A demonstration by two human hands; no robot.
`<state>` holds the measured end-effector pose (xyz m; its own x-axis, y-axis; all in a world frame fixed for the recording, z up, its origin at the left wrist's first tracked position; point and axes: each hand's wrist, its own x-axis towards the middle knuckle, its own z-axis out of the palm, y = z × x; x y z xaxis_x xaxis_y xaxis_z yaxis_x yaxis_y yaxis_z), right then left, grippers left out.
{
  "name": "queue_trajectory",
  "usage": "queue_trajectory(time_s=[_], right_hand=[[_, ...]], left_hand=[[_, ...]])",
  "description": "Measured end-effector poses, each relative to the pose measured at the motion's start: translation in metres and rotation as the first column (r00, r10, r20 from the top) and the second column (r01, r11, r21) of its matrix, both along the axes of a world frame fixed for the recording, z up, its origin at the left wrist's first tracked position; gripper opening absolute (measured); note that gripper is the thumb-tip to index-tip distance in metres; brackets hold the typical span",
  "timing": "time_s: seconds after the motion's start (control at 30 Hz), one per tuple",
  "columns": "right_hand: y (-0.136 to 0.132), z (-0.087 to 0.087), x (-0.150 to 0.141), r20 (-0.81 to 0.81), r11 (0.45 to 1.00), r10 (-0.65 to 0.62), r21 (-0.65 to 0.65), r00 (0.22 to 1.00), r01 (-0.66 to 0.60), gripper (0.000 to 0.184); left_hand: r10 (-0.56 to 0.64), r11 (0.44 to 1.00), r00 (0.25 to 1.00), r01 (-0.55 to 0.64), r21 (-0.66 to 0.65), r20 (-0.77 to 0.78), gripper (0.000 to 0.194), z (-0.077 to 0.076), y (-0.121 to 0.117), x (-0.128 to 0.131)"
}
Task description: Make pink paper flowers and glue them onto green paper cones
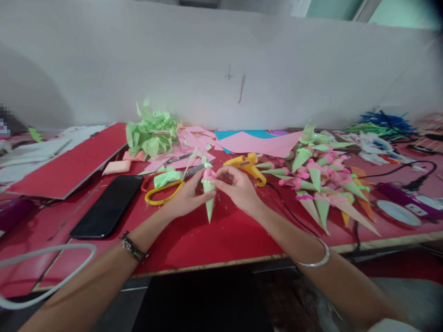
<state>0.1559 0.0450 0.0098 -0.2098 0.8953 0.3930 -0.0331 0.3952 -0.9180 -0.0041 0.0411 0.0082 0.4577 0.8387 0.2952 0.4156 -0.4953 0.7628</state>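
A small green paper ice cream cone [209,207] hangs point down between my hands over the red table. Its top is pink, with light green trim around the rim and a green bit at the tip. My left hand [187,198] grips the cone from the left, thumb across its front. At the cone's upper right, the fingers of my right hand [238,186] are pinched against the pink top; whether a small piece sits between them is hidden. Just behind lie yellow-and-red-handled scissors [164,191], a green wrapped packet [168,178] and a yellow glue gun [247,167].
Many finished-looking paper cones [321,184] are piled at the right, near a purple power strip [411,200]. A black phone [107,207] lies at left. Crumpled green paper [152,131] and pink sheets [263,142] line the back. The glue gun's cord [290,210] runs under my right forearm.
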Motion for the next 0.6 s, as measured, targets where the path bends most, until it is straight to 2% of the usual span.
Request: queue_trajectory(time_s=[0.1, 0.27, 0.5, 0.6], right_hand=[[0.0001, 0.0005, 0.0001, 0.009, 1.0, 0.017, -0.018, 1.0, -0.017, 0.012], [0.0004, 0.0017, 0.0005, -0.021, 0.998, 0.029, -0.046, 0.999, -0.03, 0.013], [0.0, 0.0037, -0.0002, -0.011, 0.992, -0.009, -0.13, 1.0, 0.007, 0.01], [-0.0004, 0.0033, 0.0004, 0.03, 0.992, -0.004, -0.125, 1.0, 0.008, 0.009]], left_hand=[[-0.028, 0.999, 0.999, 0.029, 0.027, -0.023, 0.045, 0.0002, -0.0001, -0.0002], [0.004, 1.0, 1.0, -0.003, 0.007, -0.029, 0.041, -0.0015, 0.0007, -0.0002], [0.021, 0.992, 0.992, -0.035, -0.117, -0.123, 0.057, -0.0084, 0.0057, -0.0023], [0.079, 0.988, 0.989, -0.093, -0.119, -0.123, 0.059, -0.0065, 0.0066, -0.0027]])
